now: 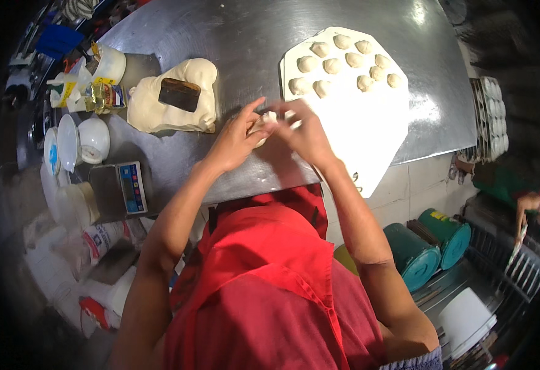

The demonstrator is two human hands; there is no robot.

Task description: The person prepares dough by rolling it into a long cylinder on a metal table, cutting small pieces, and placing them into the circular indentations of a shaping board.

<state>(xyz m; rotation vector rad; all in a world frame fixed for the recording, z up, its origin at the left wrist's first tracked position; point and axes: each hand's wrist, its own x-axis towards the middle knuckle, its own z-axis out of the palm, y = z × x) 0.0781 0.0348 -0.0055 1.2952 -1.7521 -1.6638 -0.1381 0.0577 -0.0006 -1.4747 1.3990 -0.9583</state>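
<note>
Over the steel table's near edge, my left hand (238,140) curls around a small piece of pale dough (260,128), its index finger pointing up. My right hand (307,134) reaches in from the other side, and its fingertips, slightly blurred, pinch at the top of the same piece. To the left lies a large smooth mass of dough (145,103) with a dark rectangular blade-like piece (179,94) resting on it. On the right, a white board (362,132) carries several small shaped dough pieces (331,66) grouped at its far end.
A digital scale (132,187) sits at the table's left edge, beside white bowls (94,140), a tub (111,64) and a gold packet (105,97). Green lidded bins (413,256) stand on the floor to the right. Stacked trays (490,117) and another person (532,206) are farther right.
</note>
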